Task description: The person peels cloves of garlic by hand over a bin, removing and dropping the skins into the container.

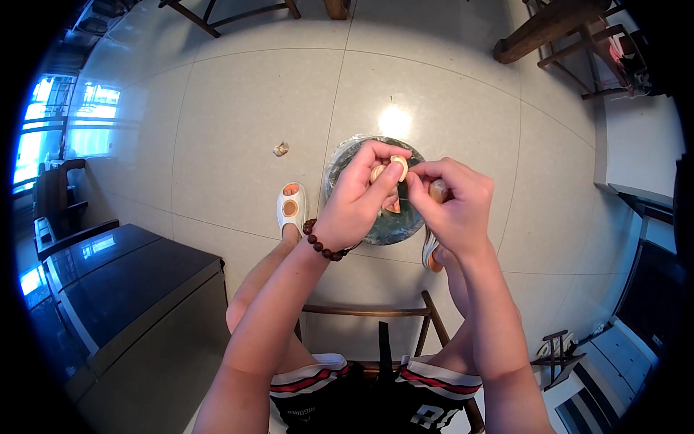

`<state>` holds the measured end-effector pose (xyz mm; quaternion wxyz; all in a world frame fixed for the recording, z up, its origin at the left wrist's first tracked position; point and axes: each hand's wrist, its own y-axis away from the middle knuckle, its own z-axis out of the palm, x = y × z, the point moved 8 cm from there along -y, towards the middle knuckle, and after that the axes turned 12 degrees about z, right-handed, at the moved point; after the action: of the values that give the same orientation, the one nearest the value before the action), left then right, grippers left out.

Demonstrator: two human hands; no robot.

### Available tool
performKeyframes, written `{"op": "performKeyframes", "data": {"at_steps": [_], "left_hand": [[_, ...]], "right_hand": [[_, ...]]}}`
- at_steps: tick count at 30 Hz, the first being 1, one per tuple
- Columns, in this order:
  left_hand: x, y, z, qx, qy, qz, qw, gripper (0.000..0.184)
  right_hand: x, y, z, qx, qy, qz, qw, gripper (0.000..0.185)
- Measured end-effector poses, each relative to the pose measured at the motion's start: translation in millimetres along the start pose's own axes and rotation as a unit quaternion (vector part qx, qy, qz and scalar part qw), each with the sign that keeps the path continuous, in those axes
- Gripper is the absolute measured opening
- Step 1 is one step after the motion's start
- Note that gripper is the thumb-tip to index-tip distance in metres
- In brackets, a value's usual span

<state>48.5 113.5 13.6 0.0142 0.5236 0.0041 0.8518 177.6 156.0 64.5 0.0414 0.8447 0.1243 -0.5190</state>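
Thumb and fingers of your left hand (358,194) pinched one pale piece (400,168) just above the frame's centre — its long axis ran nearly top to bottom, though which end was the tip could not be told. A second pale morsel (377,173) sat beside it. Your right hand (464,206), thumb and forefinger pressed together, curled around one tan object (438,190). One plastic-lined bin (332,165) stood below — one scrap (280,149) lay upper left.

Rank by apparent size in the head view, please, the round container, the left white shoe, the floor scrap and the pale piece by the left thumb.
Round container
Left white shoe
Last, unranked: floor scrap and pale piece look alike, the piece nearer the camera.
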Motion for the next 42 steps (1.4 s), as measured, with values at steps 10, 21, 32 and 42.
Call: {"op": "performKeyframes", "data": {"at_steps": [10,21,32,42], "left_hand": [[1,-1,4,-0.011,-0.028,-0.001,1.0,0.028],[22,-4,-7,0.015,-0.324,0.206,0.923,0.018],[32,2,7,-0.048,-0.456,0.236,0.857,0.016],[31,2,10,-0.05,-0.44,0.223,0.868,0.018]], "right_hand": [[14,-2,3,-0.033,-0.096,0.106,0.989,0.016],[17,-2,7,-0.017,-0.126,0.09,0.988,0.014],[16,-4,6,-0.042,-0.05,0.107,0.992,0.014],[16,-4,6,-0.04,-0.017,0.091,0.995,0.015]]}}
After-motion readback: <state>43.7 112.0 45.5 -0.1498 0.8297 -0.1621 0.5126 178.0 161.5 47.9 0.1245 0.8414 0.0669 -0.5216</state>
